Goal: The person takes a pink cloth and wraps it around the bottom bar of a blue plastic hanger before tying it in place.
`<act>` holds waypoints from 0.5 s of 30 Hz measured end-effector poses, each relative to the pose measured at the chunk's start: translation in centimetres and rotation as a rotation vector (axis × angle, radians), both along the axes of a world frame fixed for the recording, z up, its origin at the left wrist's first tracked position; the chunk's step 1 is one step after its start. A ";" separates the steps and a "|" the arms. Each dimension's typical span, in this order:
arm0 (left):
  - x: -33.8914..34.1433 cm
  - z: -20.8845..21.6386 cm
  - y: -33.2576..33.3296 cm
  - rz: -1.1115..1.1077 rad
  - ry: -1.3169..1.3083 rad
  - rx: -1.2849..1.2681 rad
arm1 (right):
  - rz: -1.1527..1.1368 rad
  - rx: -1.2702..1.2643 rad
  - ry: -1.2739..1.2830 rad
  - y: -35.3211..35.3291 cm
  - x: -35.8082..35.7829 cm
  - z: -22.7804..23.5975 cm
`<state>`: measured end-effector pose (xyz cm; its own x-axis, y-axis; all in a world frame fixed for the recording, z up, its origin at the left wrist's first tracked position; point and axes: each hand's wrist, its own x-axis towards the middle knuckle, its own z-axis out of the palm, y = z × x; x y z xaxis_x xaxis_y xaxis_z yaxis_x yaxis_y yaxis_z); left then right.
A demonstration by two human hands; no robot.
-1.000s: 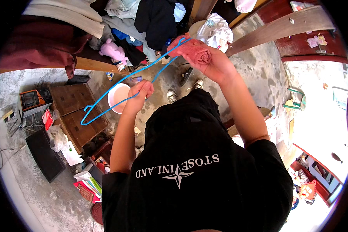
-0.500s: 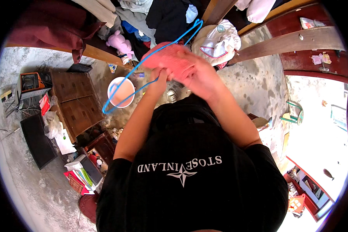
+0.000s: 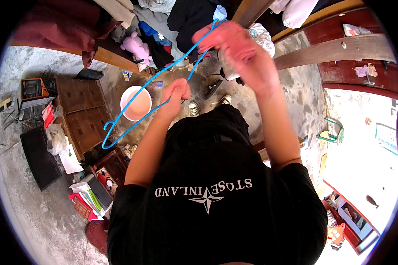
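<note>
My left hand (image 3: pixel 177 92) is closed around the lower wire of a blue clothes hanger (image 3: pixel 152 80). The hanger slants from near the white bucket up toward the clothes pile, its hook at the lower left. A red cloth (image 3: pixel 227 37) is bunched in my right hand (image 3: pixel 258 73), which is somewhat blurred. The cloth lies against the hanger's far end; whether it wraps around the wire I cannot tell. Below the hanger stands the round white bucket (image 3: pixel 123 99).
Clothes (image 3: pixel 190 20) and a pink plush toy (image 3: pixel 136 46) lie at the far side. Wooden beams (image 3: pixel 336 51) cross at the right. A brown cabinet (image 3: pixel 82 110) and a black screen (image 3: pixel 40 158) are at the left. A dark shoe (image 3: pixel 213 89) lies near my feet.
My right hand has moved right and away with the red cloth, apart from my left hand. The hanger has shifted down and left at its hook end.
</note>
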<state>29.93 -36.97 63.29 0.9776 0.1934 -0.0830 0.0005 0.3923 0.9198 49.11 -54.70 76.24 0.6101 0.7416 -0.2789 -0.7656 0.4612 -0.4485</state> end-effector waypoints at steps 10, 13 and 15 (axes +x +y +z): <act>-0.1 1.1 0.4 0.084 0.023 0.155 | 0.352 -0.106 -0.138 2.3 -5.6 -0.5; -0.7 0.4 0.8 0.068 0.071 0.285 | 0.405 -0.171 -0.192 1.5 -4.3 -0.8; -1.0 -0.2 0.6 0.098 0.097 0.380 | 0.367 -0.243 -0.217 1.5 -4.8 -0.5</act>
